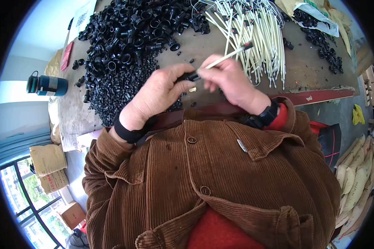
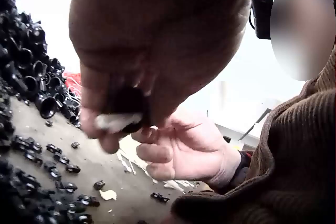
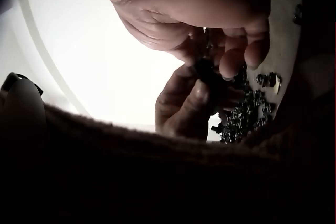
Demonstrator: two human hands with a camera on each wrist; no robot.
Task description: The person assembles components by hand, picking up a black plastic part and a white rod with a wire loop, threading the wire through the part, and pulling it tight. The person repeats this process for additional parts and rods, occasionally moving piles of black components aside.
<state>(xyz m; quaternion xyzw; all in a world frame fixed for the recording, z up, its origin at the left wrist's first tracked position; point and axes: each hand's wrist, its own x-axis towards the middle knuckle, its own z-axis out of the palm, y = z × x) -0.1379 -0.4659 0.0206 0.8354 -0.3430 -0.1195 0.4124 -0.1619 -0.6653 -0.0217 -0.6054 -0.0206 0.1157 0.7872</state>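
Over the near edge of the table, my two hands meet in the head view. Thumb and fingers of my left hand (image 1: 156, 91) grip a small black plastic part (image 1: 191, 76). My right hand (image 1: 232, 83) pinches a thin cream-coloured tube (image 1: 224, 59) close to that part. The tube slants up to the right and ends in a black and red tip (image 1: 247, 45). In the left wrist view the black part (image 2: 127, 100) shows dark between the left fingers, with a whitish piece (image 2: 118, 122) at its end. The fingers largely hide where tube and part come together.
A big heap of black funnel-shaped parts (image 1: 129, 33) covers the table's back left, with smaller black pieces (image 1: 120, 89) before it. Many cream tubes (image 1: 270, 45) lie in a bundle at the back right. A dark blue bottle (image 1: 50, 85) stands at the left.
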